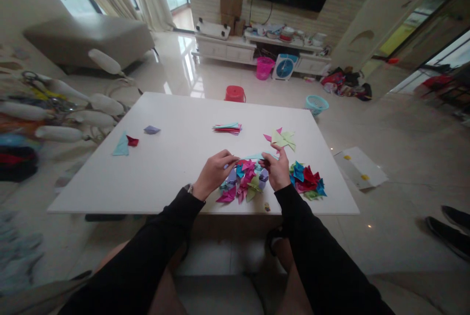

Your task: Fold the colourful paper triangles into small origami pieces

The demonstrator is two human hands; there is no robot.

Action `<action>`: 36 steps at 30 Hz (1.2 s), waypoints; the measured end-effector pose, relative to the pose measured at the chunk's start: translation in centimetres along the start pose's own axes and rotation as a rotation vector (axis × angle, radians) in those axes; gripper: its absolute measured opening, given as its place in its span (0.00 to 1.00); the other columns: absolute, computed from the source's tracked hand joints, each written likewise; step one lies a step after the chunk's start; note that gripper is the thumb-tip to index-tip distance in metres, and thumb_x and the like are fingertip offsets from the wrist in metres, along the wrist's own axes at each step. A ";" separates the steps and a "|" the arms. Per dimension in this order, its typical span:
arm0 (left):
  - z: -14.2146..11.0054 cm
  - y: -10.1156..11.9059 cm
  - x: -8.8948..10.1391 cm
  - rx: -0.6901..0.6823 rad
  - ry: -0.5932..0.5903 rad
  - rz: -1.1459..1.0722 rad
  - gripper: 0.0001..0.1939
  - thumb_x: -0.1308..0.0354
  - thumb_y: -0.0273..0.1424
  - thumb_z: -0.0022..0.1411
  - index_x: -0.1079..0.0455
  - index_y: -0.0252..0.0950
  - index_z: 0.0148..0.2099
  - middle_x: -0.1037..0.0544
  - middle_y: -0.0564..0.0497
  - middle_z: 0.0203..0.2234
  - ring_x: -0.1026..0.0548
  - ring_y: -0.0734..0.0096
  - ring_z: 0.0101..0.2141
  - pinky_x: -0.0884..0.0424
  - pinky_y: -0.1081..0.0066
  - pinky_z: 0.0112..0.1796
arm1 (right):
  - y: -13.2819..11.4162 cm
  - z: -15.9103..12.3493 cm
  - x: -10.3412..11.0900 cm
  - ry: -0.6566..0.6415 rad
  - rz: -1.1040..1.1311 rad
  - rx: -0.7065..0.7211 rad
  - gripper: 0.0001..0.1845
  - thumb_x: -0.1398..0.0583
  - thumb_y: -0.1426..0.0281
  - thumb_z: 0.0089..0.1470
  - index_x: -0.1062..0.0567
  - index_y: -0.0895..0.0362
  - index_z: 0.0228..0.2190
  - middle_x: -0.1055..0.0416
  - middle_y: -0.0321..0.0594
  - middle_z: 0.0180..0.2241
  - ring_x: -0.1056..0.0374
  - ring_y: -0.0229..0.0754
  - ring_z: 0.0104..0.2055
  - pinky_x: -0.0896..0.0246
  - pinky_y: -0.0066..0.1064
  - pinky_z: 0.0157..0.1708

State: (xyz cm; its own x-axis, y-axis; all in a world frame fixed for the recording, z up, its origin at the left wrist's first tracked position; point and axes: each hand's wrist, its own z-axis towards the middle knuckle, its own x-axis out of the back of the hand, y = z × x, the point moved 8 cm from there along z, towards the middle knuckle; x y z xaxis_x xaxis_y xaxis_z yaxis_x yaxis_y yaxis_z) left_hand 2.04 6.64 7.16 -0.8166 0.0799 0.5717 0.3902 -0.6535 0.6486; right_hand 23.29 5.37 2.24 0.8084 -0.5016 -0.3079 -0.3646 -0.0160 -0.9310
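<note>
A light-blue piece of folded paper (pixel 253 157) stretches between my two hands, just above a heap of coloured origami pieces (pixel 245 182). My left hand (pixel 216 170) pinches its left end. At its right end my right hand (pixel 277 165) is closed on it with thumb and fingers. The heap under my hands is pink, purple, green and blue. To the right lies a second heap of red, blue and green origami (pixel 307 180). Pale green and pink folded papers (pixel 282 138) lie just beyond my right hand.
A stack of folded paper strips (pixel 227 129) lies mid-table. At the left are a light-blue folded paper (pixel 121 145), a red one (pixel 132 141) and a purple one (pixel 152 130). Beyond the white table (pixel 176 168) stand a red bucket (pixel 235 93) and a blue basket (pixel 317 103).
</note>
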 end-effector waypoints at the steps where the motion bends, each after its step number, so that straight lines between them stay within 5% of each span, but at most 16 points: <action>1: 0.1 -0.1 0.2 0.005 0.012 -0.001 0.07 0.42 0.26 0.68 0.21 0.36 0.42 0.24 0.49 0.33 0.25 0.71 0.34 0.31 0.71 0.36 | -0.1 0.0 -0.2 -0.020 -0.007 -0.003 0.30 0.28 0.69 0.35 0.29 0.54 0.43 0.26 0.26 0.21 0.28 0.36 0.19 0.34 0.23 0.20; 5: 0.5 -1.0 1.7 0.076 0.086 -0.012 0.05 0.39 0.25 0.66 0.22 0.35 0.37 0.24 0.49 0.31 0.26 0.71 0.33 0.32 0.71 0.35 | -0.4 -0.2 -1.2 -0.130 0.000 -0.045 0.17 0.29 0.64 0.39 0.25 0.57 0.31 0.23 0.35 0.25 0.22 0.41 0.30 0.32 0.25 0.26; 8: 0.7 -2.1 2.6 0.149 0.105 -0.012 0.05 0.38 0.26 0.64 0.20 0.36 0.36 0.25 0.50 0.30 0.27 0.70 0.32 0.32 0.70 0.35 | -0.5 -0.5 -2.2 -0.251 -0.006 -0.059 0.17 0.29 0.62 0.41 0.22 0.56 0.33 0.19 0.40 0.32 0.21 0.44 0.37 0.30 0.28 0.33; 16: 0.5 -5.3 4.0 0.350 0.026 -0.018 0.08 0.39 0.28 0.62 0.18 0.38 0.38 0.21 0.50 0.29 0.25 0.68 0.32 0.32 0.69 0.36 | -0.5 0.6 -1.1 -0.178 -0.348 0.180 0.17 0.30 0.56 0.42 0.22 0.57 0.25 0.29 0.34 0.21 0.36 0.36 0.23 0.41 0.29 0.25; 27: 0.3 -6.3 2.6 0.476 -0.180 -0.211 0.09 0.40 0.33 0.56 0.21 0.33 0.33 0.24 0.51 0.20 0.29 0.70 0.24 0.35 0.71 0.28 | -0.5 0.5 -1.7 -0.273 -0.343 0.206 0.18 0.32 0.54 0.47 0.30 0.54 0.26 0.35 0.29 0.22 0.39 0.34 0.24 0.42 0.26 0.25; 36: -0.4 -5.9 1.0 0.551 -0.202 -0.424 0.15 0.36 0.40 0.57 0.24 0.33 0.38 0.22 0.49 0.26 0.24 0.68 0.29 0.28 0.69 0.32 | 0.7 -0.2 -2.1 -0.304 -0.275 0.031 0.24 0.26 0.52 0.35 0.25 0.56 0.26 0.25 0.36 0.23 0.29 0.38 0.23 0.29 0.33 0.29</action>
State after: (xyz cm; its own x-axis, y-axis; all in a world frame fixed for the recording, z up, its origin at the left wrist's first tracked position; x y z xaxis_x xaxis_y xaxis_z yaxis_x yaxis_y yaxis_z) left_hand -1.29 10.27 3.70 -0.8715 0.4148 0.2615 0.2584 -0.0648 0.9639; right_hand 21.26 6.27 2.31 0.9752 -0.2037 -0.0866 -0.1058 -0.0848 -0.9908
